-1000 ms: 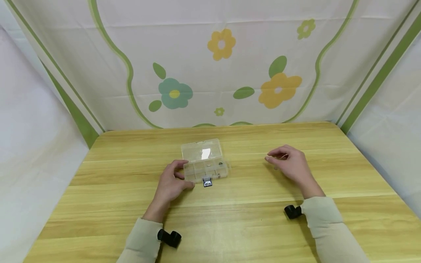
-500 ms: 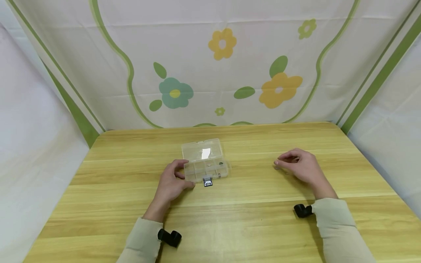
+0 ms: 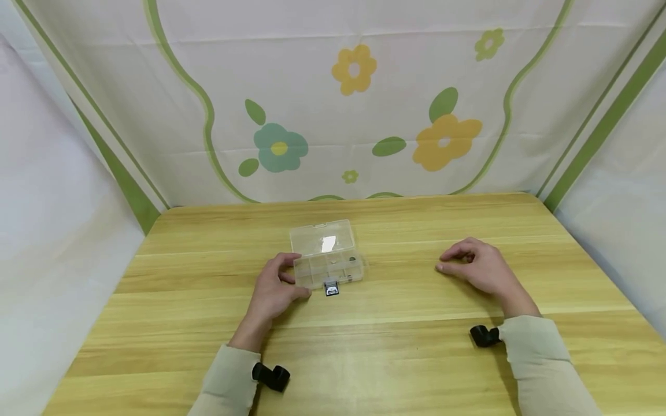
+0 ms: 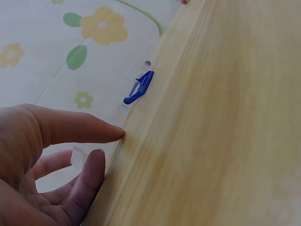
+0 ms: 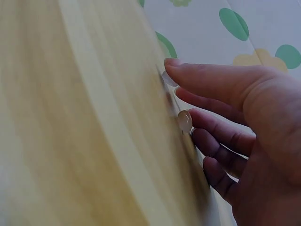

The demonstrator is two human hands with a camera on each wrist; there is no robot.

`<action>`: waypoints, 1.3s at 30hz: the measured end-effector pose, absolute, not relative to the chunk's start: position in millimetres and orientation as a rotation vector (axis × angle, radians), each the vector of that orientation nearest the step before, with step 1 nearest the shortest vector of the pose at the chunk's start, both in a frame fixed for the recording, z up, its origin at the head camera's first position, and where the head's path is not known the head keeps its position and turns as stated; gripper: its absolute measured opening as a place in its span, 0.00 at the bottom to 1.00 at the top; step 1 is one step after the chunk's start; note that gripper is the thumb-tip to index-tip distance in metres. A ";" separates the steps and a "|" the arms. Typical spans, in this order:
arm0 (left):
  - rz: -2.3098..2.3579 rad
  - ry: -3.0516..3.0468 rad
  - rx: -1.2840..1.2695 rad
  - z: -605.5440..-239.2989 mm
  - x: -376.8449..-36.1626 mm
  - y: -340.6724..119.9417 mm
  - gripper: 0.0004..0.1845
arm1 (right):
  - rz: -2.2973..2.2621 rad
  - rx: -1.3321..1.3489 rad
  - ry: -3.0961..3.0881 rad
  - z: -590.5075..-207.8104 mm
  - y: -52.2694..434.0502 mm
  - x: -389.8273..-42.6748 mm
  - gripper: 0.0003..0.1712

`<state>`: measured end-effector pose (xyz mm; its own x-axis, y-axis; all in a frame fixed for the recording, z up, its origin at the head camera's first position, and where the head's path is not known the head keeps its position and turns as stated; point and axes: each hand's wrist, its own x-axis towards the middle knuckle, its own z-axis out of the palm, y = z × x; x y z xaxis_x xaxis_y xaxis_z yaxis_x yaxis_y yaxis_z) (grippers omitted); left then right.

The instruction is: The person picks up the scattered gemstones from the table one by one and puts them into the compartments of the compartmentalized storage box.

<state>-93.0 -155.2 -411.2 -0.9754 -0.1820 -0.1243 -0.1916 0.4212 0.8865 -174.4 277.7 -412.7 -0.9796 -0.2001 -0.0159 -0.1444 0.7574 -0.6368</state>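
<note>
A clear plastic compartment box (image 3: 318, 274) lies on the table with its lid (image 3: 322, 238) tipped open toward the back. My left hand (image 3: 273, 292) holds the box's left end, thumb at the front corner and index finger at the back. A blue clasp (image 4: 138, 88) sticks out from the box's front edge. Small round pieces, one of them dark (image 3: 352, 259), sit in the right-hand compartments. Well to the right, my right hand (image 3: 477, 267) pinches a clear round bead (image 5: 170, 79) between thumb and index finger, low over the table. A second clear bead (image 5: 185, 121) is by its middle finger.
The wooden table (image 3: 364, 358) ends at a white curtain (image 3: 333, 115) printed with flowers. Fabric walls stand at both sides. A small black camera (image 3: 484, 336) sits on each sleeve cuff.
My right hand has moved right and slightly toward me, away from the box, then slowed. My left hand and the box have stayed in place.
</note>
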 end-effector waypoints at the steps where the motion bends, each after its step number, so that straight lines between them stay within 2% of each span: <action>1: 1.651 2.636 -0.351 -412.0 -93.1 -155.0 0.41 | -1.024 -0.286 2.865 -412.8 277.7 -174.1 0.17; 12: 1.655 2.630 -0.334 -412.9 -94.4 -153.6 0.41 | -0.994 -0.292 2.872 -412.9 276.5 -171.0 0.11; 39: 1.661 2.623 -0.345 -410.4 -96.7 -157.9 0.42 | -0.999 -0.270 2.870 -416.1 269.1 -178.6 0.16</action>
